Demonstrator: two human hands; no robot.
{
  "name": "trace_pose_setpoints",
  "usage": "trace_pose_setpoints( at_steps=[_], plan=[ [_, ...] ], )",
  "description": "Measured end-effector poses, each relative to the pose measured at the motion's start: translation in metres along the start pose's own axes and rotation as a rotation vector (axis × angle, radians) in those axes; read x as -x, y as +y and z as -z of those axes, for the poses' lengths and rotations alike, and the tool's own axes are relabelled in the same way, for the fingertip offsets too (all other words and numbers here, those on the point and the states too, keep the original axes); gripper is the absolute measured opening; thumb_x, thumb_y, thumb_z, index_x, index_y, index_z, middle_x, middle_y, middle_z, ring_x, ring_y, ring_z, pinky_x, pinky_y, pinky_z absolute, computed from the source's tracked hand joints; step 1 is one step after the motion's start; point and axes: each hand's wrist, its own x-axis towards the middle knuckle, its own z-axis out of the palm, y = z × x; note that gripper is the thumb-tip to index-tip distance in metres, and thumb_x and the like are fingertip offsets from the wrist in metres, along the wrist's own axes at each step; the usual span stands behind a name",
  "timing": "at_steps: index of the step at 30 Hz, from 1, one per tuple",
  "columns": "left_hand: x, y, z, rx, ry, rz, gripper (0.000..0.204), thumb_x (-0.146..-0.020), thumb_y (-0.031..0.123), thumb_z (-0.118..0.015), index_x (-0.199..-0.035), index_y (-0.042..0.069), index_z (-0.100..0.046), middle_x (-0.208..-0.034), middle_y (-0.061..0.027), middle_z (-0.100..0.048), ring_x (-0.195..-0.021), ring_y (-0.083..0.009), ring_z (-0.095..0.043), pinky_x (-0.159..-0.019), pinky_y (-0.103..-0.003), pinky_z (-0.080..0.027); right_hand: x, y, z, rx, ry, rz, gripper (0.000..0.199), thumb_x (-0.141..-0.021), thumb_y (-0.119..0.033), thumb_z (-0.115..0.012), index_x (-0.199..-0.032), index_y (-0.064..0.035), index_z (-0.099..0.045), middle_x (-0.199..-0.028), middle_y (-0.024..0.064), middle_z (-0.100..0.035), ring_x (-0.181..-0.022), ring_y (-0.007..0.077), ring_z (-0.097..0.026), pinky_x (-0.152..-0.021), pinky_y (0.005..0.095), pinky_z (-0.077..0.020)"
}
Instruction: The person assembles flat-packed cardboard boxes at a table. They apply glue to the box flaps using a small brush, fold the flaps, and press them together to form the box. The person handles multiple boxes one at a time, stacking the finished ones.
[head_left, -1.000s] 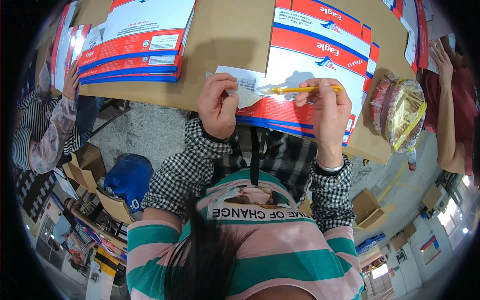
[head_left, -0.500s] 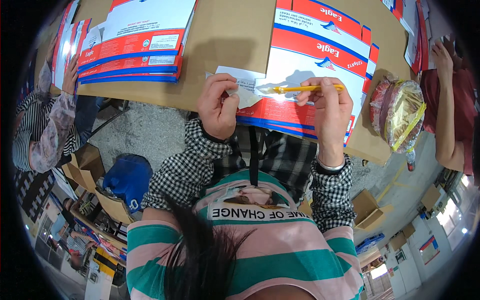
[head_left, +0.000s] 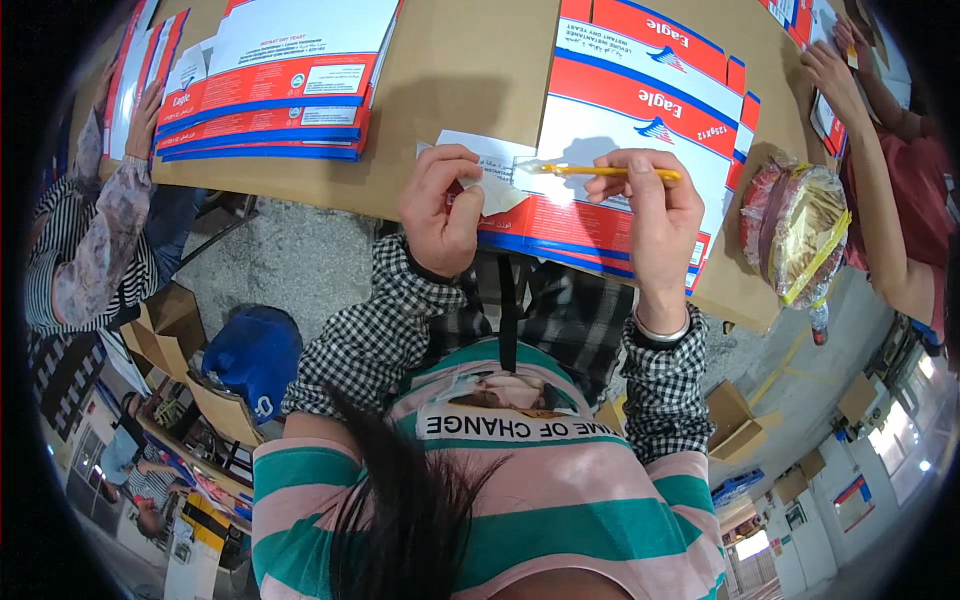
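Now, right hand [head_left: 655, 215] tight around slim yellow tool [head_left: 585, 170], left hand [head_left: 438, 210] tight on pale paper [head_left: 499, 196], over lettered red-and-white cartons [head_left: 598, 128].

A: Left hand [head_left: 438, 214] configuration?
B: Fingers curled, thumb bent toward index finger. Left forearm [head_left: 355, 325] angled inward.
A: Right hand [head_left: 654, 205] configuration?
B: Thumb and fingers pinched together. Right forearm [head_left: 665, 390] directed nearly straight forward.

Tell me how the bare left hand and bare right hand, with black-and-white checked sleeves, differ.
The left hand curls at whitish paper; the right hand grips a slim yellow tool. The right hand has a silvery wristband; the left hand shows no silvery one. Both emerge from checked sleeves.
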Motion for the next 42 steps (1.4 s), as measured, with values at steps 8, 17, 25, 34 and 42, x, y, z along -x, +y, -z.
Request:
trace_pose_setpoints(
  at_steps=[8,17,25,34,42],
  plan=[
    [0.0,0.0,0.0,-0.001,0.0,0.014,0.015,-0.072,-0.001,-0.053,-0.086,-0.004,-0.058,-0.095,-0.0132,-0.058,-0.077,-0.0202,-0.056,-0.069,-0.027,-0.045,0.0,-0.003,-0.001,-0.003,-0.01,0.021,0.015,-0.095,-0.008,-0.049,-0.093,0.0049,-0.055,-0.084,0.0127,-0.064,-0.068,0.0142,-0.061,-0.063,0.026,-0.0526],
    [0.0,-0.002,-0.001,-0.007,0.017,-0.008,0.015,-0.072,-0.001,-0.054,-0.085,-0.005,-0.058,-0.093,-0.0134,-0.059,-0.077,-0.0206,-0.056,-0.069,-0.028,-0.045,0.0,0.006,0.005,-0.155,0.138,-0.099,0.023,-0.097,-0.017,-0.046,-0.092,0.0045,-0.055,-0.084,0.0162,-0.064,-0.064,0.0173,-0.063,-0.059,0.0258,-0.0519],
    [0.0,-0.001,-0.001,-0.021,0.01,-0.016,0.015,-0.072,-0.002,-0.053,-0.085,-0.004,-0.058,-0.093,-0.0132,-0.059,-0.077,-0.0203,-0.056,-0.069,-0.027,-0.045,0.0,0.003,0.004,-0.176,0.087,-0.102,0.023,-0.097,-0.017,-0.046,-0.092,0.0039,-0.055,-0.083,0.0163,-0.063,-0.063,0.0173,-0.062,-0.059,0.0267,-0.0516],
    [-0.016,0.017,-0.007,-0.198,-0.075,0.056,0.024,-0.082,0.018,-0.064,-0.093,-0.003,-0.059,-0.094,-0.0153,-0.057,-0.079,-0.0237,-0.058,-0.069,-0.031,-0.047,0.014,-0.02,0.034,-0.292,0.171,0.042,0.021,-0.097,-0.015,-0.044,-0.091,0.0022,-0.054,-0.085,0.0187,-0.063,-0.064,0.0206,-0.062,-0.059,0.0308,-0.0508],
    [-0.032,0.022,-0.008,-0.714,-0.058,0.069,0.049,-0.079,0.037,-0.068,-0.105,-0.003,-0.054,-0.103,-0.021,-0.053,-0.09,-0.0363,-0.059,-0.076,-0.042,-0.049,0.054,-0.051,0.073,-0.299,0.301,0.183,0.026,-0.095,-0.02,-0.046,-0.091,0.0032,-0.055,-0.086,0.0184,-0.062,-0.064,0.0209,-0.06,-0.059,0.0308,-0.05]
  ],
)
